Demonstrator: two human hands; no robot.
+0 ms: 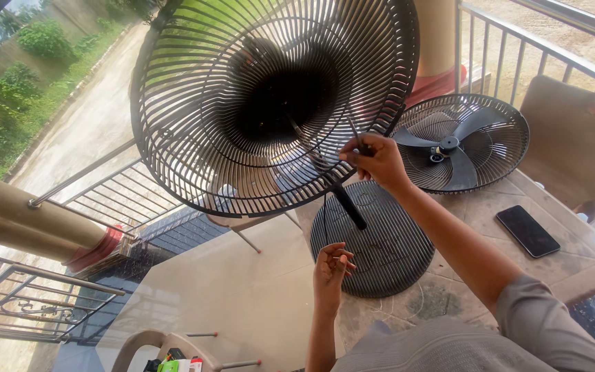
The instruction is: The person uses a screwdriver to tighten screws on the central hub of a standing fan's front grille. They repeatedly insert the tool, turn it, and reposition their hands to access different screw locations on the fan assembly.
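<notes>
Item under inspection: black fan guard (270, 103), large round wire grille w/ thin radial ribs and a dark solid hub at ctr. It is being shown raised at top ctr of view, face turned toward the camera, tilted slightly; upper edge is being cut off by the frame. Being round, no long axis is being presented; hub axis is being pointed roughly at the viewer.

Below it, left hand (332, 269) is being held up loosely, fingers curled half-shut; a small item seems pinched at the fingertips, but ID cannot be made. Just right, a round ribbed base (380, 255) is being seen lying flat on the tiled table (476, 207), w/ a black pole (346, 200) rising at a slant toward the guard; its upper end is being lost behind the ribs.

Right hand (374, 160) is being closed on a thin dark tool (354, 134), prob. a screwdriver, tip aimed up-left into the grille near its lower right; tip not clearly visible.

Farther right: second guard w/ blades (459, 141) lying on the table, and a dark phone (527, 231) flat nr the table edge.
</notes>
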